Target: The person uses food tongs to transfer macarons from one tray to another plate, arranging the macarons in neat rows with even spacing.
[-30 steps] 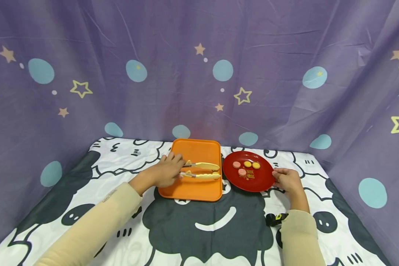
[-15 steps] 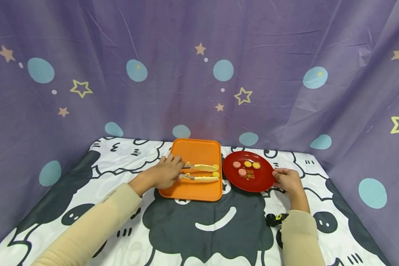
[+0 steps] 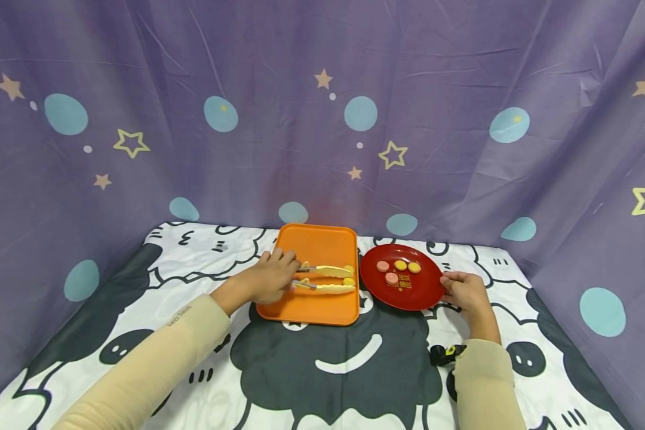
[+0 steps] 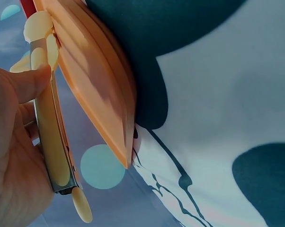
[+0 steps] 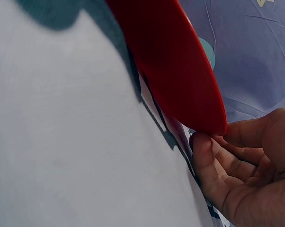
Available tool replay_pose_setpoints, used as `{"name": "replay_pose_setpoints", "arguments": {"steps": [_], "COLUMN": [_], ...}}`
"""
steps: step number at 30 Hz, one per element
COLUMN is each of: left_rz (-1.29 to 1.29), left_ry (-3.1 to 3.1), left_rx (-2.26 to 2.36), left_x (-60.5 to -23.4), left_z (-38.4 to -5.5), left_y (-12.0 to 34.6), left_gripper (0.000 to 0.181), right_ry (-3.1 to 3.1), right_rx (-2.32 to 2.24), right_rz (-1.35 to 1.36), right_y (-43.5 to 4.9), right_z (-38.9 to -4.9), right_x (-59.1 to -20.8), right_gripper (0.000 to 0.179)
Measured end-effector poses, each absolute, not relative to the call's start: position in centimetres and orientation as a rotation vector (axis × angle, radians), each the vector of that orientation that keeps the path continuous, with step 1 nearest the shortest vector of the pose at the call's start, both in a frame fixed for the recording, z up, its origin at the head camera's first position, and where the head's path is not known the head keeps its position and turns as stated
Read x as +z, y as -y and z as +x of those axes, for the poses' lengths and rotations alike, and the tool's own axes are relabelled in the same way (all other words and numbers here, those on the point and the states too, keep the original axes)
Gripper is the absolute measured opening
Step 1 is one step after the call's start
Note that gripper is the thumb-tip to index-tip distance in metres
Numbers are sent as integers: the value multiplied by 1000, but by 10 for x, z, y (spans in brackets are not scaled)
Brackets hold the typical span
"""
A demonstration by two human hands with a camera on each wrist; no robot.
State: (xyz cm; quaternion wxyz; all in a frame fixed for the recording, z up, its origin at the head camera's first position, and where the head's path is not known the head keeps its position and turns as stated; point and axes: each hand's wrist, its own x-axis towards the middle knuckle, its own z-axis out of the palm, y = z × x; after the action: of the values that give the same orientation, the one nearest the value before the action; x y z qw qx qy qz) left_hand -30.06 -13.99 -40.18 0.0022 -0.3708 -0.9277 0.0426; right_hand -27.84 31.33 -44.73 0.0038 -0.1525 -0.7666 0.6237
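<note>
My left hand (image 3: pixel 271 278) grips a pair of tongs (image 4: pixel 51 123) with metal arms and pale yellow tips, held low over an orange tray (image 3: pixel 314 242). The tongs' two tips are spread. Two small round yellow pieces, one a yellow macaron-like piece (image 3: pixel 349 282), lie beside the tips at the tray's right side. With thumb and fingers, my right hand (image 3: pixel 464 292) pinches the right rim of a red plate (image 5: pixel 180 71). On this plate sit two pink pieces, including a pink macaron-like piece (image 3: pixel 391 279), and two yellow ones.
The tray and plate stand side by side, nearly touching, on a black-and-white cartoon tablecloth (image 3: pixel 338 382). Behind the table hangs a purple curtain (image 3: pixel 279 161) with stars and blue spots. A black strap device (image 3: pixel 445 355) sits at the right wrist.
The tongs' tips have drawn slightly left and toward me, and two yellow pieces now show beside them on the tray. The right hand and plate have stayed in place.
</note>
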Motion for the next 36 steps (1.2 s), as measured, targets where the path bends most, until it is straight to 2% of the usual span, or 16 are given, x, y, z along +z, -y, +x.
{"name": "replay_pose_setpoints", "arguments": {"steps": [36], "left_rz": [-1174], "left_ry": [2920], "left_rx": [66], "left_x": [-399], "left_z": [-302], "left_y": [142], "left_gripper": [37], "right_ry": [2410], "right_rx": [1929], "right_rz": [-457], "right_y": [-313], "right_z": [-280], "right_x": [-449], "right_gripper": [39]}}
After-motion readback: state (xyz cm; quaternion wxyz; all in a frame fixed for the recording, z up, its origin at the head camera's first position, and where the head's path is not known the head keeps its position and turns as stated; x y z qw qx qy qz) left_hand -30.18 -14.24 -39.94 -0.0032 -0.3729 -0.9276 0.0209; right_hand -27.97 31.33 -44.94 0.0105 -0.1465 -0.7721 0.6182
